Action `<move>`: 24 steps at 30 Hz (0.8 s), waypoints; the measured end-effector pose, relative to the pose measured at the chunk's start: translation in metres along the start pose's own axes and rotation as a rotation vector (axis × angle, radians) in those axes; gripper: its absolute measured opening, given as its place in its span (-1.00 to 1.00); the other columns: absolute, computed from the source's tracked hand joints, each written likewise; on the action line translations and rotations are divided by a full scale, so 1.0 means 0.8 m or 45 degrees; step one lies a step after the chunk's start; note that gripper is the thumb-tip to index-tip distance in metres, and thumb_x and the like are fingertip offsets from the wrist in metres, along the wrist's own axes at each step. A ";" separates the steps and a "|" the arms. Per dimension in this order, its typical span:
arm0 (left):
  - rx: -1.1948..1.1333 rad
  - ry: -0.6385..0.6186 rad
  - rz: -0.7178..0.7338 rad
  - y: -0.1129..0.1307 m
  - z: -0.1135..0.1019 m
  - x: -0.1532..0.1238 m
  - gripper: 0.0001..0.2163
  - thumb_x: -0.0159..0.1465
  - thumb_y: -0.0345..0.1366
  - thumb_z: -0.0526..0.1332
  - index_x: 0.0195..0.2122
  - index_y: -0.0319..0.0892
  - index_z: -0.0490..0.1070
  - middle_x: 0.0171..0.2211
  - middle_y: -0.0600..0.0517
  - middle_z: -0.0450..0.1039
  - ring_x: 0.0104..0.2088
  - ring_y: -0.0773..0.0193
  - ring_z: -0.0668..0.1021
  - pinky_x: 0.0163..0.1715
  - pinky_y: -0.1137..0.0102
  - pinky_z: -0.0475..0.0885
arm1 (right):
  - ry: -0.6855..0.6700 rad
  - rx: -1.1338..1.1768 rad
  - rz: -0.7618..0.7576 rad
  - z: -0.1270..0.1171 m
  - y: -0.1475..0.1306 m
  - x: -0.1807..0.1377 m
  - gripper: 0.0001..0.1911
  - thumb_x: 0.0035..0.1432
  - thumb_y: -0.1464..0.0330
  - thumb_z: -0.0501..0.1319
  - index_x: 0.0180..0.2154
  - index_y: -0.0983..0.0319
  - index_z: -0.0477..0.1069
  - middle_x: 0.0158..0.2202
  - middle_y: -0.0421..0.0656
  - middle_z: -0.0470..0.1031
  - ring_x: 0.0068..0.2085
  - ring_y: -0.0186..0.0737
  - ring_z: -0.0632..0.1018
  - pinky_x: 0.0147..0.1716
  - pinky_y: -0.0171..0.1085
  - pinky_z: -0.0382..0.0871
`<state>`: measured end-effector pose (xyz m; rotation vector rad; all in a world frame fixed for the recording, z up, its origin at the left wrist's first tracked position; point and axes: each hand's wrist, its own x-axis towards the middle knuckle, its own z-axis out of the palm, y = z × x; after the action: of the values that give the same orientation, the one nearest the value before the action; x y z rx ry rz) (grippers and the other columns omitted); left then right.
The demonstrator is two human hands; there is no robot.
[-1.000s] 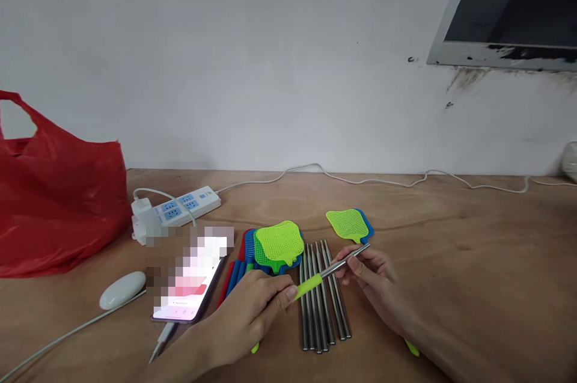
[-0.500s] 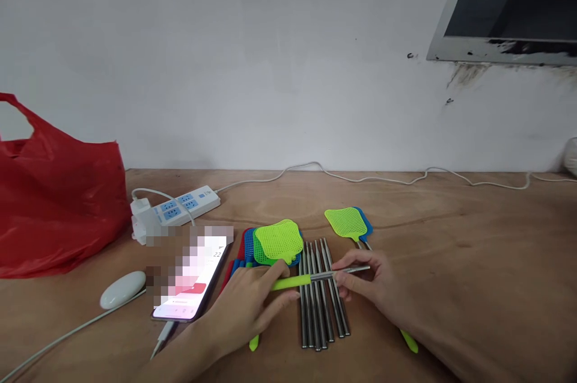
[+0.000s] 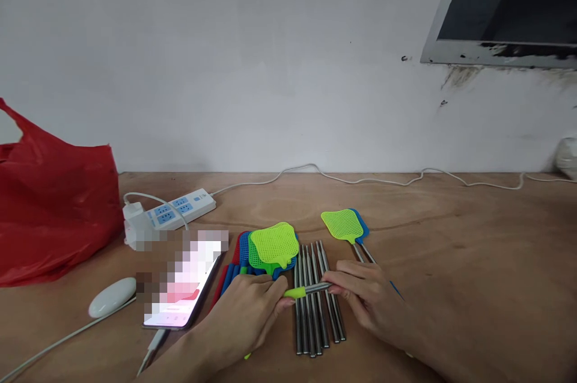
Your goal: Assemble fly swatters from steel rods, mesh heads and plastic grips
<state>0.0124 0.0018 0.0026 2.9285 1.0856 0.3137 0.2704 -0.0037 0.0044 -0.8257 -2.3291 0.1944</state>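
Observation:
My left hand [image 3: 255, 308] is closed on a yellow-green handle [image 3: 295, 293], most of it hidden by the fingers. A steel rod [image 3: 317, 287] sticks out of the handle's right end, and my right hand [image 3: 360, 293] pinches it near its tip. Under them several loose steel rods [image 3: 311, 329] lie side by side on the table. Beyond my left hand are stacked fly swatter heads, a yellow-green swatter head [image 3: 274, 243] on top and blue, green and red ones beneath. Past my right hand lie fly swatters with rods, a yellow-green head [image 3: 343, 225] over a blue head [image 3: 363, 228].
On the left, a lit phone [image 3: 187, 287] lies partly blurred, beside a white mouse-shaped object [image 3: 112, 297]. Behind are a white power strip [image 3: 192, 205] and a red plastic bag [image 3: 58, 208]. A white cable [image 3: 360, 180] runs along the wall.
My right hand has turned over the rod and its fingers now cover the tip. The left hand has slid toward the handle's right end, so less of the handle shows. The view has shifted slightly.

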 end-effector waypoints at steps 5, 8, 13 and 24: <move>-0.127 -0.115 -0.032 0.006 -0.006 -0.001 -0.64 0.51 -0.24 -0.22 -0.36 -0.12 0.24 -0.45 0.02 0.43 -0.47 0.17 0.49 -0.48 0.36 0.25 | -0.021 -0.187 -0.097 -0.007 -0.001 0.002 -0.68 0.37 0.49 -0.02 -0.25 0.20 0.49 -0.46 -0.13 0.43 -0.43 -0.19 0.40 -0.46 -0.23 0.20; -0.178 -0.148 -0.067 0.007 -0.007 -0.002 -0.62 0.52 -0.22 -0.24 -0.36 -0.12 0.25 -0.43 0.02 0.43 -0.44 0.17 0.50 -0.43 0.35 0.27 | -0.033 -0.182 -0.101 -0.001 0.003 0.000 -0.70 0.36 0.51 -0.01 -0.26 0.22 0.47 -0.43 -0.12 0.45 -0.40 -0.18 0.41 -0.44 -0.22 0.23; -0.096 -0.128 -0.126 0.005 -0.001 -0.003 -0.64 0.51 -0.15 -0.19 -0.33 -0.12 0.27 -0.43 0.01 0.47 -0.45 0.13 0.50 -0.47 0.34 0.20 | 0.131 -0.010 -0.062 0.011 0.008 -0.002 -0.78 0.34 0.52 0.07 -0.14 0.19 0.45 -0.36 -0.12 0.53 -0.36 -0.16 0.47 -0.36 -0.22 0.31; -0.067 -0.030 -0.079 -0.003 0.006 -0.001 -0.63 0.52 -0.12 -0.17 -0.34 -0.12 0.26 -0.45 0.05 0.49 -0.47 0.17 0.54 -0.52 0.38 0.19 | -0.053 -0.002 0.007 0.008 0.016 -0.007 -0.84 0.37 0.41 0.06 -0.14 0.23 0.41 -0.34 -0.13 0.52 -0.37 -0.21 0.49 -0.37 -0.27 0.30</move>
<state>0.0115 0.0032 -0.0023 2.8393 1.1439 0.3018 0.2761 0.0036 -0.0075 -0.8362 -2.3661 0.2134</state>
